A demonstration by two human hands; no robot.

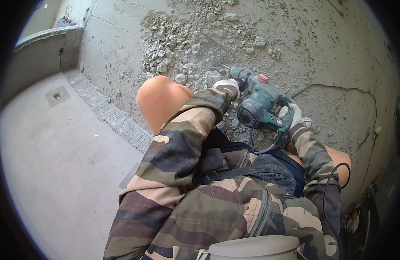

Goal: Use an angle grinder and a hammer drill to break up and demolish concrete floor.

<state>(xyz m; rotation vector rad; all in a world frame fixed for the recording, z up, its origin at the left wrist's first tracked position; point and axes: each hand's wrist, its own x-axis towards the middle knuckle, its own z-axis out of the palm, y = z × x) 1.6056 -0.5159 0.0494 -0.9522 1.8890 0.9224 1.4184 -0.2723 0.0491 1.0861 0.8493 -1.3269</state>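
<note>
A dusty green hammer drill (261,100) with a red cap lies across the middle of the view, tilted toward the broken floor. Its steel bit (225,67) points up and left into grey rubble (169,47); dust partly blurs the bit's surroundings. My left hand (228,84), in a white work glove, is closed around the black side handle near the drill's front. At the back, my right hand (295,113), gloved too, has its fingers wrapped round the rear handle. Whether a finger presses the trigger cannot be made out.
A black power cord (334,86) runs from the drill over the floor to the right. To the left stands a low wall (39,54), by a smooth floor section with a square drain (57,95). My bent knee (161,102) is close to the rubble.
</note>
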